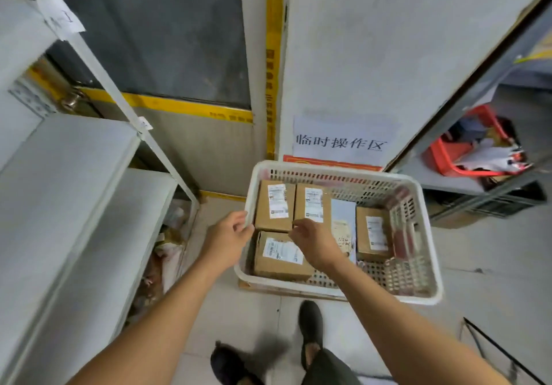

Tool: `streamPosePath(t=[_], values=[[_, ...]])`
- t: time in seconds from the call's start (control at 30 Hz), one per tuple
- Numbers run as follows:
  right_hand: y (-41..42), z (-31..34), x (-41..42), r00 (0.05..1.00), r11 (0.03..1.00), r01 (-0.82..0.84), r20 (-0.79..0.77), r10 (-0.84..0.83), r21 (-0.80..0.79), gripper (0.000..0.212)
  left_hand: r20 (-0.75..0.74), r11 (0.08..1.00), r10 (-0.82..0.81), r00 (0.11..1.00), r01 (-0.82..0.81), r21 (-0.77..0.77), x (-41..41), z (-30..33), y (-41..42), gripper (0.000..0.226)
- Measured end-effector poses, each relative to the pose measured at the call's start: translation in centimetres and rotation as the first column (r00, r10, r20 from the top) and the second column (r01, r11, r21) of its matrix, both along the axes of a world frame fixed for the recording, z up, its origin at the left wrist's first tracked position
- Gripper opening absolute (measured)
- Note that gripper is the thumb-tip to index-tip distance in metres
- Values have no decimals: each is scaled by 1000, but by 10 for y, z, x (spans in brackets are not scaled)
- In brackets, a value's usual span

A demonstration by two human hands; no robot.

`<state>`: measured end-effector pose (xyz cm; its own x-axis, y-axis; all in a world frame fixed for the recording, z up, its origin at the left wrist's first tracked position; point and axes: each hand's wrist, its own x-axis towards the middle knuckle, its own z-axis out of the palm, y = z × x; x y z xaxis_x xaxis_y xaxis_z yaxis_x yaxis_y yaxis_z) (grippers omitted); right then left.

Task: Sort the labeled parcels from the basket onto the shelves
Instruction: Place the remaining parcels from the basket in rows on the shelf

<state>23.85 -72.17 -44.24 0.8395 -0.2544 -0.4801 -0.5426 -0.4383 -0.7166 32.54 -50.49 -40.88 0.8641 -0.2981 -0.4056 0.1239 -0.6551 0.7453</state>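
Note:
A white plastic basket [430, 253] stands on the floor and holds several brown cardboard parcels with white labels. Two parcels [273, 205] [313, 202] lie side by side at the back left, one [277, 257] at the front left, one [373, 233] to the right, and a flat pale envelope [343, 220] lies between. My left hand [228, 236] hovers at the basket's left rim with loosely curled fingers, holding nothing. My right hand [315, 242] reaches over the parcels, fingertips near the edge of the back-middle parcel. Grey shelves [68, 181] rise on the left.
A second shelf unit at the right carries a red basket [475, 145] full of odds and ends. A paper sign [340, 142] hangs on the wall behind the basket. Rubbish lies under the left shelves [167, 244]. My shoes [310, 322] stand just in front of the basket.

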Motion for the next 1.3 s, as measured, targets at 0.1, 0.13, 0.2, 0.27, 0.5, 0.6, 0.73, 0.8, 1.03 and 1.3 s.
streamPosePath(t=[0.1,0.13,0.2,0.27,0.5,0.6,0.73,0.8,1.03,1.3], values=[[-49,-28,-19,996,997,65,-61,-62,35,46,-83,1000,-18,996,20,23,-12,-34,-53,37],[-63,-37,-22,994,996,80,-81,-77,46,45,-104,999,-20,994,23,26,-13,-46,-68,39],[-89,-56,-23,988,991,116,-107,-109,60,42,-152,999,-20,988,26,38,-13,-70,-95,44],[-110,-78,-20,981,986,152,-133,-142,69,43,-199,998,-8,980,19,55,-10,-93,-116,50],[-152,-165,7,944,974,222,-262,-201,51,59,-275,990,-18,961,56,129,16,-176,-179,60],[-159,-202,22,907,942,325,-311,-284,87,71,-266,982,-51,963,97,161,27,-205,-203,55],[-163,-240,35,860,864,457,-352,-369,211,68,-198,966,-47,979,95,239,27,-234,-224,61],[-164,-252,38,842,803,514,-357,-405,301,63,-175,970,-36,984,76,230,24,-244,-228,63],[-177,-258,39,815,706,576,-357,-456,411,40,-332,986,34,943,22,163,32,-263,-246,58],[-183,-205,20,787,647,615,-311,-532,449,34,-356,997,29,934,-1,79,27,-235,-236,36]])
